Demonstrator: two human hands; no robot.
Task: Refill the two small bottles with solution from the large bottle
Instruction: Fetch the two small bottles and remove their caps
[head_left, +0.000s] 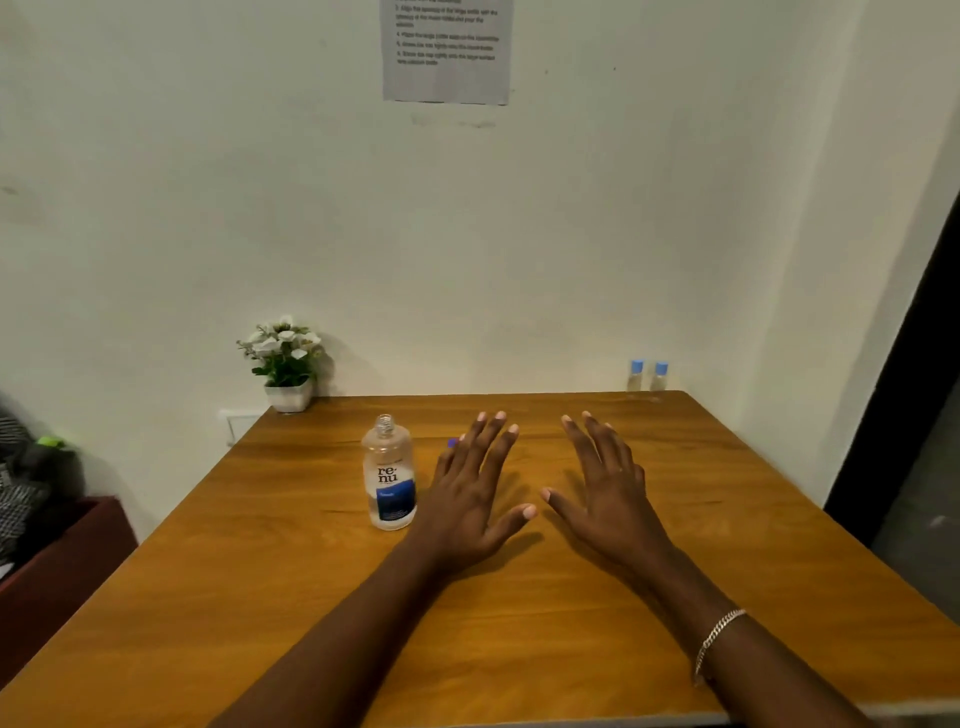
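Note:
The large clear bottle with a blue and white label stands upright on the wooden table, left of centre, its neck uncapped. A small blue object, mostly hidden, peeks out behind my left hand. Two small clear bottles with light blue caps, one beside the other, stand at the table's far right corner against the wall. My left hand hovers flat, fingers spread, just right of the large bottle. My right hand is spread beside it, holding nothing.
A small white pot of white flowers sits at the far left corner. A printed sheet hangs on the wall. A dark red box with clothing lies left of the table. A dark door frame stands at right.

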